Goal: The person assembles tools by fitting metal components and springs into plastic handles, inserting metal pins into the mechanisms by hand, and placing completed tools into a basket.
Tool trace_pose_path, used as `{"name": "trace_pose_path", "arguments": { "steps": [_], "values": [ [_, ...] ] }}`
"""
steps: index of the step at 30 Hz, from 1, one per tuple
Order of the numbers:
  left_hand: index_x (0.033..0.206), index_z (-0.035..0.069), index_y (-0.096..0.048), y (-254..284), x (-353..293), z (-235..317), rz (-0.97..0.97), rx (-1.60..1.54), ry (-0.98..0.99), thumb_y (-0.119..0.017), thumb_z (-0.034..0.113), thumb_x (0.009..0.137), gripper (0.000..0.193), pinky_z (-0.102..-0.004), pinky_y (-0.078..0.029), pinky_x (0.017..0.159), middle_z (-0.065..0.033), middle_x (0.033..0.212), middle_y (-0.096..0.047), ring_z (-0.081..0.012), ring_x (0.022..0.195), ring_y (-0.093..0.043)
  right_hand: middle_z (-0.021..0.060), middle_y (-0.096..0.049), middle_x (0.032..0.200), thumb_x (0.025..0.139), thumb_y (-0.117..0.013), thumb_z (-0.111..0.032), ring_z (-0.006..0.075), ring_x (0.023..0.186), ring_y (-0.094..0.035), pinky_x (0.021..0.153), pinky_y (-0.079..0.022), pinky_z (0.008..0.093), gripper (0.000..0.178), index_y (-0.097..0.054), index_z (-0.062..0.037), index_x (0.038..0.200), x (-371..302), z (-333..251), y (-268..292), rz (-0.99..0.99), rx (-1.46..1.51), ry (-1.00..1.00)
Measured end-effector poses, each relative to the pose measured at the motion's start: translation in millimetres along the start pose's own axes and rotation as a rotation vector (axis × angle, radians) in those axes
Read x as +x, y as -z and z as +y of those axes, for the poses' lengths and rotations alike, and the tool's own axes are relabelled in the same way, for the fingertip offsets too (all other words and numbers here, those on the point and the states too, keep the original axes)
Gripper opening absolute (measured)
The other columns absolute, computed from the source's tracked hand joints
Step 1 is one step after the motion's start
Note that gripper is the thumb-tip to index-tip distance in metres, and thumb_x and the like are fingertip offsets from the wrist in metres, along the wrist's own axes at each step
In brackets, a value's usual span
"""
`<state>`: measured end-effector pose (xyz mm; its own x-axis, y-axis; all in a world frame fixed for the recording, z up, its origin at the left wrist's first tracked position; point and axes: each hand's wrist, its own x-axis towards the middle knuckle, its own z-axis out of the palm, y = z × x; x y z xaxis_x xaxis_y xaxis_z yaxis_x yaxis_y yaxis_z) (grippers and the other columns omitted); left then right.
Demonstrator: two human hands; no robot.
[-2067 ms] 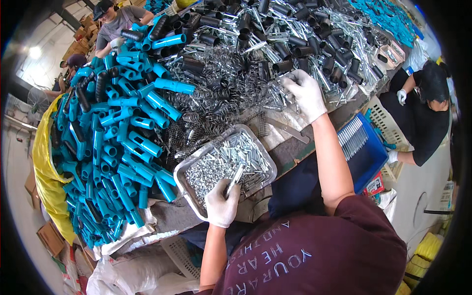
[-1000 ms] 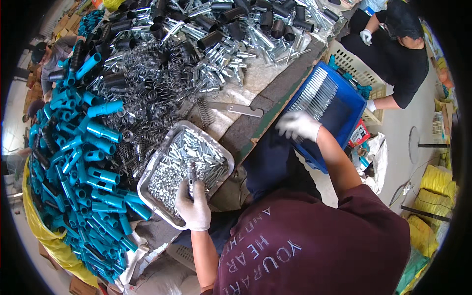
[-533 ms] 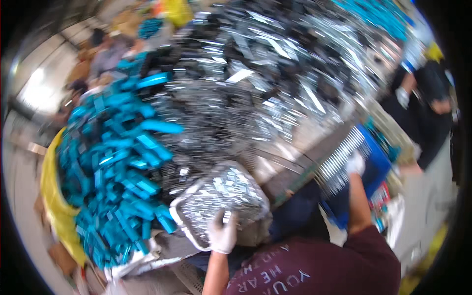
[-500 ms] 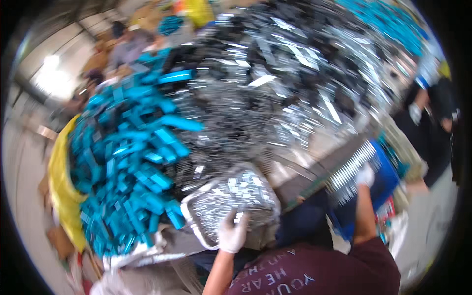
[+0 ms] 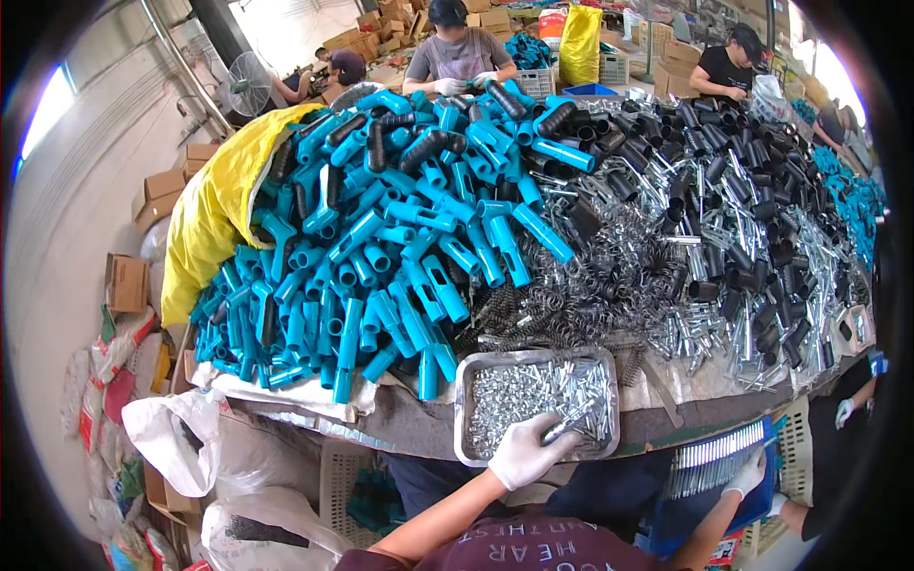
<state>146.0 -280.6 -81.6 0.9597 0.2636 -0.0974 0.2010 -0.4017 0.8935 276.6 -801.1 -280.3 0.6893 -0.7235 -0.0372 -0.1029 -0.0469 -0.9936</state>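
Metal piece [image 5: 575, 416] sits clamped in the left hand's [image 5: 531, 455] fingers over the tray [image 5: 461, 404], teal tubes [image 5: 348, 344] at ten o'clock, springs [image 5: 590, 295] at twelve, and the right hand [image 5: 747, 474], finger state unclear, at four beside silver rods [image 5: 706, 461] in a blue bin [image 5: 760, 501].

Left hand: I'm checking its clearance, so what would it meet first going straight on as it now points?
The left hand would probably meet the loose metal pins in the tray first; its height over them is unclear.

Pale lettering [image 5: 529, 552] on maroon shirt [image 5: 609, 547]
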Motion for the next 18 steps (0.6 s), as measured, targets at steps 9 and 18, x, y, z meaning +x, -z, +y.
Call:
{"name": "trace_pose_path", "arguments": {
  "steps": [9,18],
  "values": [
    [0.098,0.002,-0.064,0,-6,32,-0.166,-0.291,-0.024,-0.072,0.019,0.084,0.024,-0.0269,-0.05,0.053,-0.007,0.072,-0.064,-0.0096,0.058,-0.06,0.0065,-0.061,0.093,0.092,-0.054,-0.002,0.018,0.079,-0.062,0.064,-0.052,0.0315,0.022,-0.059,0.0031,0.113,-256,-193,-136,-0.927,0.113,0.037],
    [0.091,0.0,-0.07,50,-15,19,-0.037,-0.206,0.132,-0.074,0.022,0.078,0.026,-0.0261,-0.046,0.063,-0.0011,0.073,-0.064,-0.0072,0.068,-0.054,0.0084,-0.061,0.102,0.1,-0.05,-0.016,0.0175,0.084,-0.066,0.071,-0.059,0.0307,0.025,-0.053,0.0035,0.116,-325,-223,-196,-1.392,0.2,-0.527]
  ]
}}
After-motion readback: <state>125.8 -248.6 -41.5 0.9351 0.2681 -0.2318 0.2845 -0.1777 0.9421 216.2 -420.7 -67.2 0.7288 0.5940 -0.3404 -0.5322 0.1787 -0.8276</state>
